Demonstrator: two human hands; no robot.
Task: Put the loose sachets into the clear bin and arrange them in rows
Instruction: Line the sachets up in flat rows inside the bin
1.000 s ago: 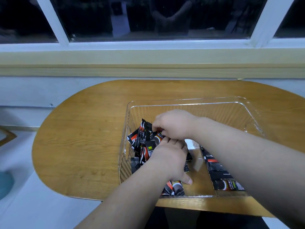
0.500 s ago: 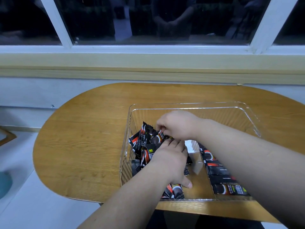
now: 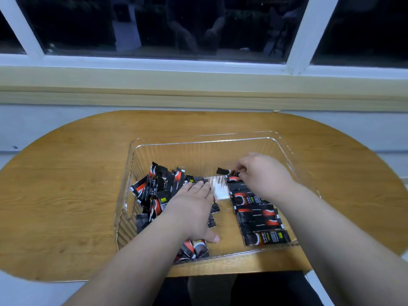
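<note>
A clear bin [image 3: 220,138] stands on the oval wooden table [image 3: 66,195]. In its left half lies a loose heap of black-and-red sachets [image 3: 159,186]. Along its right side several sachets form a neat row [image 3: 258,219]. My left hand [image 3: 192,208] lies flat on the heap, fingers straight. My right hand [image 3: 262,175] pinches one sachet [image 3: 227,172] by its end, just above the far end of the row.
A clear divider piece [image 3: 219,188] stands in the middle of the bin between heap and row. Behind the table run a wall ledge [image 3: 198,96] and a dark window. The table's near edge is close to my body.
My right hand has left the heap and moved right with one sachet to the far end of the row. My left hand has stayed on the heap.
</note>
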